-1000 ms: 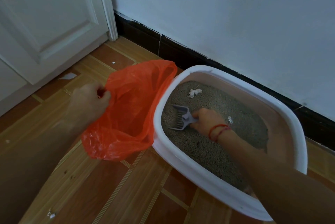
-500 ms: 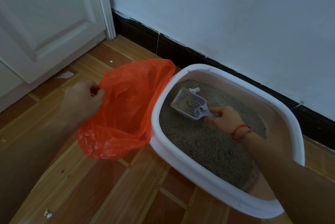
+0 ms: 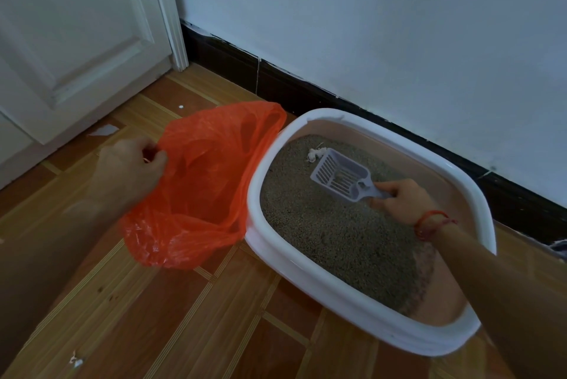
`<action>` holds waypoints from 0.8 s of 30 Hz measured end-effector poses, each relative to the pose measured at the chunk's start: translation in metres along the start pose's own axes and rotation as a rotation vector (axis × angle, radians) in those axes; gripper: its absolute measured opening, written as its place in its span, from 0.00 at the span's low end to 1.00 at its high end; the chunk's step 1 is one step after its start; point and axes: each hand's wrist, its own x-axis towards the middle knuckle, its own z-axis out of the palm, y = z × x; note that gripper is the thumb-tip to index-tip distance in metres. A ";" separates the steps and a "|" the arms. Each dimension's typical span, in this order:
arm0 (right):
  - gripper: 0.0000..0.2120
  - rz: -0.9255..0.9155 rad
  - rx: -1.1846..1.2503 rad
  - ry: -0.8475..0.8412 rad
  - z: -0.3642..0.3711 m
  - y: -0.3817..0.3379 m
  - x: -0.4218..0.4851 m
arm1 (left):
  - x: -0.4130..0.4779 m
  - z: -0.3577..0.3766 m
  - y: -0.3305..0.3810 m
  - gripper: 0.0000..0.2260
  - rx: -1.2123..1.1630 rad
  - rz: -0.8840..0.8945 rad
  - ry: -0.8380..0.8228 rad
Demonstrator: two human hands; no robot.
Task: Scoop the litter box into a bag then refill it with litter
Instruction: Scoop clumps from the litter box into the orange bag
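Note:
A white litter box (image 3: 322,283) sits on the wooden floor against the wall, filled with grey-brown litter (image 3: 331,234). My right hand (image 3: 402,200) grips the handle of a pale grey slotted scoop (image 3: 339,177), held above the litter with a little litter in its bowl. A small white clump (image 3: 314,154) lies on the litter by the scoop's far tip. My left hand (image 3: 130,170) pinches the rim of an orange plastic bag (image 3: 199,188), holding it open right beside the box's left edge.
A white door (image 3: 70,41) and its frame stand at the left. A dark skirting board (image 3: 306,96) runs along the pale wall behind the box. Small white scraps (image 3: 104,130) lie on the wooden floor (image 3: 184,317).
My right hand lifted the scoop out of the litter and carried it rightwards and up towards the white clump. The left hand and bag have stayed in place.

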 end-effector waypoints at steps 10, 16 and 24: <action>0.16 0.037 0.072 0.002 0.002 0.005 -0.003 | -0.002 -0.004 -0.003 0.09 0.019 -0.002 -0.019; 0.18 0.037 0.064 0.030 0.006 0.002 -0.003 | -0.003 -0.007 -0.002 0.07 0.017 -0.001 -0.013; 0.16 -0.087 0.056 0.027 0.005 -0.022 -0.005 | -0.004 -0.007 0.004 0.09 0.010 -0.013 0.002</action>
